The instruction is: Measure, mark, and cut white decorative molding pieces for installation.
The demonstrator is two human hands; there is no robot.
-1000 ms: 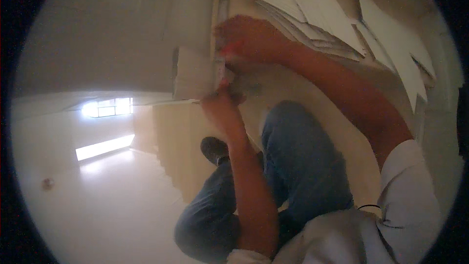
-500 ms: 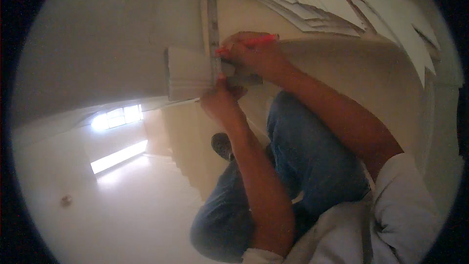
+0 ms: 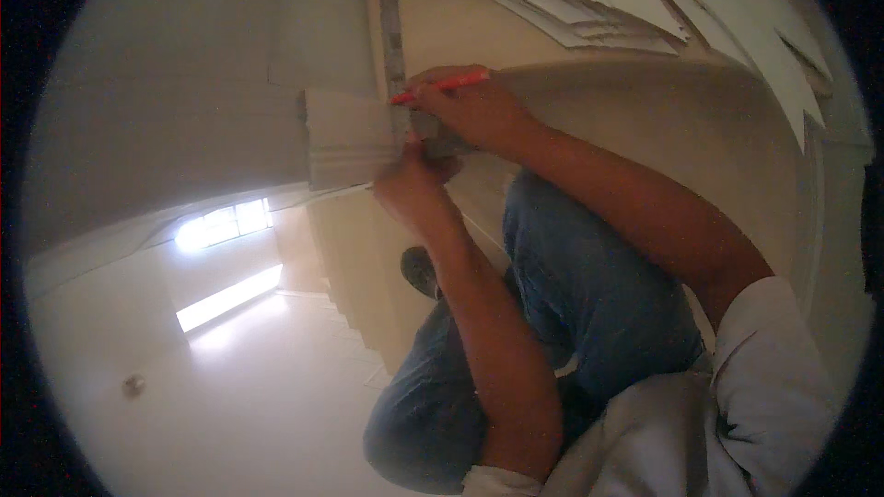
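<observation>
Between the fingers of my right hand is a red pen, its tip low against a metal square with a long ruler-like blade. The square lies across a short white grooved panel piece. My left hand is closed at the near end of the blade, pinching it against the panel piece. Its thumb or forefinger points up along the blade, and the other fingers are curled. A grey part, probably the square's stock, shows partly between my two hands.
Several white panel offcuts lie stacked at the far right, some with pointed ends. My bent knees in blue jeans are close below my hands. A grey wall rises at the left, with a bright window and stepped edges beyond.
My right hand has shifted slightly left, and the pen has tilted and moved left, its tip now at the blade's left edge. My left hand keeps its hold.
</observation>
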